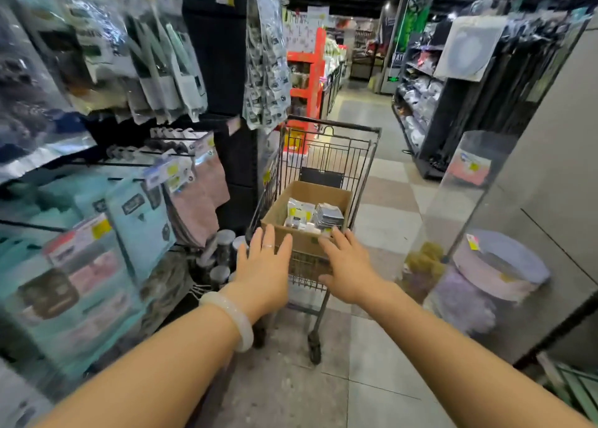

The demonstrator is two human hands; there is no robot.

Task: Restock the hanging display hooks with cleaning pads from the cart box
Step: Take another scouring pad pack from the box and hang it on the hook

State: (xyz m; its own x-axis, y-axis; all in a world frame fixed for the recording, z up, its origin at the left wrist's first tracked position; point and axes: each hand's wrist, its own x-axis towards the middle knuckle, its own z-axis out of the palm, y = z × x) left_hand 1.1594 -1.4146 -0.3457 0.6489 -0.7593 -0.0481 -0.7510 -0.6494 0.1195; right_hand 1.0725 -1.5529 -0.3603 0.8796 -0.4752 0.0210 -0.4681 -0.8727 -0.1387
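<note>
Our left hand and right hand are stretched forward, fingers spread and grasping nothing, over the near end of the cart. Just past our fingertips sits the box, open-topped in the cart basket, with packets of pads lying inside. Left of our left hand, the hooks carry hanging cloths and packets.

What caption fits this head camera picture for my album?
Both open hands, left and right, reach toward the cart holding a box of pads.
</note>
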